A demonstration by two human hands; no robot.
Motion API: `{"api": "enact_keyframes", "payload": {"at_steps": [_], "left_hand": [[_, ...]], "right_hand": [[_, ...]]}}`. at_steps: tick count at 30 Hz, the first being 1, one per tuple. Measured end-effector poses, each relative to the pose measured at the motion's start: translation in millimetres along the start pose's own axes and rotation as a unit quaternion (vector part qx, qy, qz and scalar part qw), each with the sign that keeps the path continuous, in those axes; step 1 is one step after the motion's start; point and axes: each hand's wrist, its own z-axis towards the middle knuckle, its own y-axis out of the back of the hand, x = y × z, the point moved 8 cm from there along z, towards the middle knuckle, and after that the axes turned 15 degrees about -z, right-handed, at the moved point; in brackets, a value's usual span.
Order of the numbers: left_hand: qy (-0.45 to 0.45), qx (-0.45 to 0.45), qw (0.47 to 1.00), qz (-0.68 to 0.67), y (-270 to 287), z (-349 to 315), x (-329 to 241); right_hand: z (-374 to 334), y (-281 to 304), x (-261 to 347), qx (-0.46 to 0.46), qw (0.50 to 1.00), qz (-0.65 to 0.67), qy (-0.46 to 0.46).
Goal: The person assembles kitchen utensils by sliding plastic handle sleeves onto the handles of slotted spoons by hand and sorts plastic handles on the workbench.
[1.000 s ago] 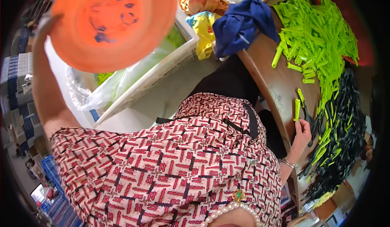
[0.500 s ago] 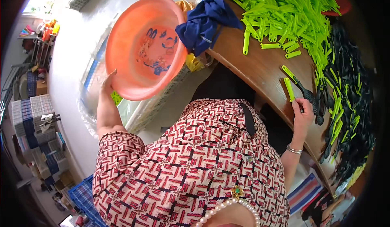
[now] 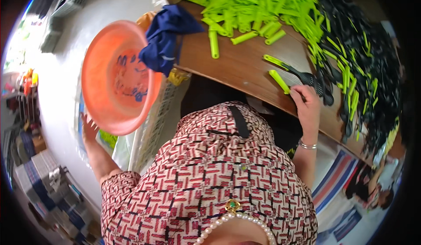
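My right hand [image 3: 308,103] pinches the lower end of a lime-green plastic handle [image 3: 279,82] over the brown table. Whether anything else is attached to the handle under my fingers is hidden. Just beyond it lies a black kitchen utensil [image 3: 302,75] with a slotted head and a lime-green handle. On the left, my left hand [image 3: 90,128] has its fingers spread beside the lower rim of a large orange basin [image 3: 97,76]; I cannot tell if it touches. The basin tilts towards me and shows a blue pattern inside.
A heap of lime-green handles [image 3: 258,3] covers the far side of the table [image 3: 232,76]. Black utensils [image 3: 377,82] pile up at the right, some with green handles. A navy cloth [image 3: 169,34] hangs over the table's left corner. Beneath the basin stands a white crate [image 3: 151,135].
The whole view has shifted, so table and basin sit further left. My left hand's fingers have spread at the basin's rim. My right hand still holds the green handle.
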Motion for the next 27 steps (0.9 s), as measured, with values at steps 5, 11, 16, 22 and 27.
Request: {"api": "enact_keyframes", "payload": {"at_steps": [5,11,16,22,27], "left_hand": [[-0.392,-0.126,0.911,-0.001,-15.2,-50.9,-139.7],[-0.464,0.246,0.824,0.213,-354.8,-300.5,-117.7],[-0.632,0.482,0.49,0.359,-503.0,-422.6,-14.5],[-0.69,0.484,0.443,0.306,-548.5,-446.9,24.4],[-0.683,0.455,0.416,0.392,-556.1,-445.4,42.9]], "right_hand": [[-2.7,4.4,13.9,-0.021,0.999,-0.034,0.028],[-2.9,5.2,26.9,-0.041,0.989,-0.123,0.068],[-4.2,13.5,25.6,-0.063,0.982,-0.153,0.094],[-7.2,11.7,46.7,-0.093,0.973,-0.191,0.09],[-10.5,14.3,52.2,-0.107,0.975,-0.177,0.075]]}}
